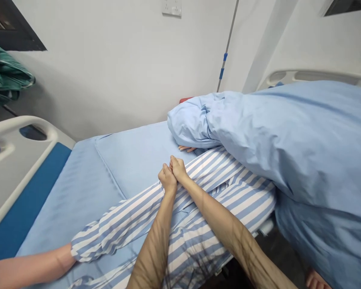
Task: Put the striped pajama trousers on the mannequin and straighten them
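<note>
My left hand (167, 177) and my right hand (178, 168) are side by side, touching, with fingers curled into fists. Both are at the far edge of the far leg of blue-and-white striped trousers (132, 212). Whatever the fingers hold there, if anything, is hidden. The trousers cover two legs lying along the bed, and a bare lower leg (33, 267) comes out of the far cuff. A light blue quilt (273, 124) is heaped over the upper part of the lying figure. The fingers of a hand (187, 148) show under its edge.
A light blue sheet (87, 180) covers the mattress. The bed's end board (21, 160) rises at the left, near folded green cloth (6, 74). Behind the bed stand a wall and a thin pole (228, 40). Skin-coloured digits (317, 280) show at the lower right.
</note>
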### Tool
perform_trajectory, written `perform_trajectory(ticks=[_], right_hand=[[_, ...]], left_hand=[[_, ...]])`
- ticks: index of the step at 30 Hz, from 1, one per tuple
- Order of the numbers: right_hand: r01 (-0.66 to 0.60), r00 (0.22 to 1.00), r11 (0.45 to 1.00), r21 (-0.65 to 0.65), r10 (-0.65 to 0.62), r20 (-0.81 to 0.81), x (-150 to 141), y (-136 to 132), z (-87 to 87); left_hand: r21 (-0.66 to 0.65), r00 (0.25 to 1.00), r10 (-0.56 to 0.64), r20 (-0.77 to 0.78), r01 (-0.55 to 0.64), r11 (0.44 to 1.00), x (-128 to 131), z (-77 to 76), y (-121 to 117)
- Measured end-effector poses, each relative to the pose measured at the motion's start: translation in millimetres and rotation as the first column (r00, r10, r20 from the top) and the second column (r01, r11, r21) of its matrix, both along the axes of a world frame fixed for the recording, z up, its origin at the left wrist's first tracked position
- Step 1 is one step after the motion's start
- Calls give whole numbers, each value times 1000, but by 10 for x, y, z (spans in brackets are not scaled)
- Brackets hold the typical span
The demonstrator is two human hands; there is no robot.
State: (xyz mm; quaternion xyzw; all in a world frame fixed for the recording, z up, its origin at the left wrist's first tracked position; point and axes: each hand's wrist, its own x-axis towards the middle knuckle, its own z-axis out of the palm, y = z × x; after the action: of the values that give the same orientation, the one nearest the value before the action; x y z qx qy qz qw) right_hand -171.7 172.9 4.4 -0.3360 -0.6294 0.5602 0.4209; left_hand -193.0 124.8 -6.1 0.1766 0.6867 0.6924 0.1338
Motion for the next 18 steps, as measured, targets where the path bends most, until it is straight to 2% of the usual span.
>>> perform_trajectory(ticks=[5,10,13,18], right_hand=[[-89,991,979,183,69,113,93,64,178],[-229,966,936,266,186,179,269,107,78],[-197,974,943,270,156,163,294,98,18],[-169,984,965,200,153,92,259,143,10]], left_hand=[[15,997,-67,26,67,998,-5,40,-12],[16,996,-87,-28,87,996,6,22,-3],[-23,997,-77,-27,76,997,-18,55,30],[-87,999,-33,44,36,996,-29,279,173]])
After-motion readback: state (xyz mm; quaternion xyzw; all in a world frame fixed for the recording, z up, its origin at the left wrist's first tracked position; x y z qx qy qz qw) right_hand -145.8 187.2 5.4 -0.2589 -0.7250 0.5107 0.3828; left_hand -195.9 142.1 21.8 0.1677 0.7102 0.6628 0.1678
